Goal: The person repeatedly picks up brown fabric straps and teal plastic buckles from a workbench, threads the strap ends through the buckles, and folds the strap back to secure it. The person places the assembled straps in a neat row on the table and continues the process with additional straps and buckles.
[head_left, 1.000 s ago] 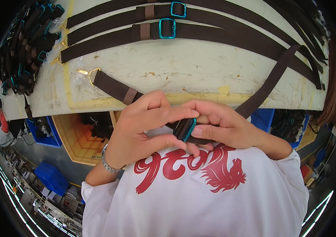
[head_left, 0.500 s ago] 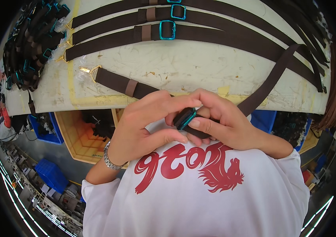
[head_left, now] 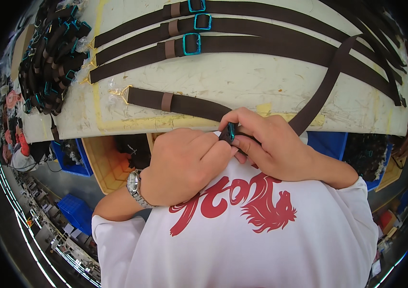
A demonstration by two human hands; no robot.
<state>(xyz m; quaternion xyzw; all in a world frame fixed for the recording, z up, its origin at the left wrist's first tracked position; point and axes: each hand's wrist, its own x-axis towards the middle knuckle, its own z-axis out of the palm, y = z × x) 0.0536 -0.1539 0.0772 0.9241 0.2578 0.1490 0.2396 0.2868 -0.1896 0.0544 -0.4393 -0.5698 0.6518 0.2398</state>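
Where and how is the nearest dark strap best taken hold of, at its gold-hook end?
Probably by the band of the dark strap between gold hook and brown loop, edges pinched from the near side: it lies flat there, uncovered.

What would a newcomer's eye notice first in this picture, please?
Probably the left hand and right hand, meeting at a teal buckle near the picture's centre. Next, three dark straps with teal buckles across the table, then the tangled heap at its left.
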